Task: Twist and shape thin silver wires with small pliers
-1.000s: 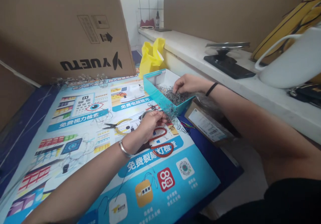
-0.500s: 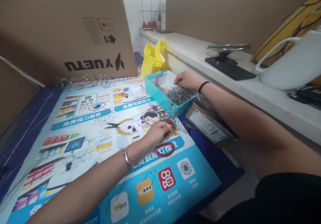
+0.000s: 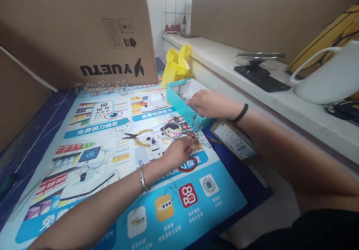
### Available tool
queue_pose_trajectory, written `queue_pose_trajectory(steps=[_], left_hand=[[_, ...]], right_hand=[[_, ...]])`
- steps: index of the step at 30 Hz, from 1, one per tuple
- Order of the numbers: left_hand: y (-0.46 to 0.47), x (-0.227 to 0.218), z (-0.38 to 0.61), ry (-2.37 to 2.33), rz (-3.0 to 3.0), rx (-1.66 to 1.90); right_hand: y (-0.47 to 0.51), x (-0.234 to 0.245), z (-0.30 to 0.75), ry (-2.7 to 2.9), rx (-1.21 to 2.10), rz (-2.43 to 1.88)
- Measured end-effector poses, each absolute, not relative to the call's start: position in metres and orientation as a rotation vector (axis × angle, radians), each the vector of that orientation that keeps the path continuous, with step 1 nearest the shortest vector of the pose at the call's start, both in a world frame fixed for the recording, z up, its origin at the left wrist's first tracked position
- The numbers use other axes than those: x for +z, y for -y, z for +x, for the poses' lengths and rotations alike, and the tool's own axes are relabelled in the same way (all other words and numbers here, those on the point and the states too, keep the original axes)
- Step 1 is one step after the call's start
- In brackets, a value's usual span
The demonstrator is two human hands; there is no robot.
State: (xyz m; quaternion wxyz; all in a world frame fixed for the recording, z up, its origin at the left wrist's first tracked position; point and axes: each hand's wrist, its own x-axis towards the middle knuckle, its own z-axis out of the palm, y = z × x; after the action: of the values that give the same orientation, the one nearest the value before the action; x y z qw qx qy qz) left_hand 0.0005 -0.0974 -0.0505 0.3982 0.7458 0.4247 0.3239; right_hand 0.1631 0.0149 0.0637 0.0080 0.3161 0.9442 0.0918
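Observation:
My left hand (image 3: pixel 179 151) rests low over the printed poster, its fingers curled together; what they hold, if anything, is too small to make out. Just below it lies a red ring (image 3: pixel 188 165). My right hand (image 3: pixel 206 103) is over the near rim of the turquoise box (image 3: pixel 179 104), blurred by motion, so its fingers are unclear. It covers most of the small metal pieces inside. Beside the box is a tangle of thin clear and wire pieces (image 3: pixel 198 125). A round tin (image 3: pixel 173 130) and yellow-handled pliers (image 3: pixel 139 136) lie to the left.
A large carton (image 3: pixel 78 33) stands at the back left. Behind the box sits a yellow bag (image 3: pixel 176 67). A labelled cardboard box (image 3: pixel 235 141) is under my right forearm. The white ledge on the right holds a phone stand (image 3: pixel 260 72) and a white mug (image 3: pixel 328 74).
My right hand has left the inside of the turquoise box and come toward its near edge, closer to my left hand. My left hand stays nearly in place. The view has shifted slightly.

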Motion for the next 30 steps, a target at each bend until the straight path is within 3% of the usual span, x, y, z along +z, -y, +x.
queue_pose_trajectory(steps=[2,8,14,21,30], left_hand=[[0.101,-0.049,-0.005,-1.09,1.987,0.837],[0.132,-0.035,-0.031,-1.14,1.966,0.796],[0.178,-0.029,-0.073,-1.255,1.898,0.83],[0.221,-0.041,-0.11,-1.437,1.846,0.816],[0.234,-0.052,-0.133,-1.667,1.787,0.903]], right_hand=[[0.008,0.055,0.156,-2.915,0.303,0.73],[0.039,0.034,0.147,-2.801,0.565,0.766],[0.05,0.033,0.149,-2.919,0.438,0.755],[0.066,0.0,0.138,-2.974,0.258,0.85],[0.077,-0.038,0.132,-2.971,0.094,1.258]])
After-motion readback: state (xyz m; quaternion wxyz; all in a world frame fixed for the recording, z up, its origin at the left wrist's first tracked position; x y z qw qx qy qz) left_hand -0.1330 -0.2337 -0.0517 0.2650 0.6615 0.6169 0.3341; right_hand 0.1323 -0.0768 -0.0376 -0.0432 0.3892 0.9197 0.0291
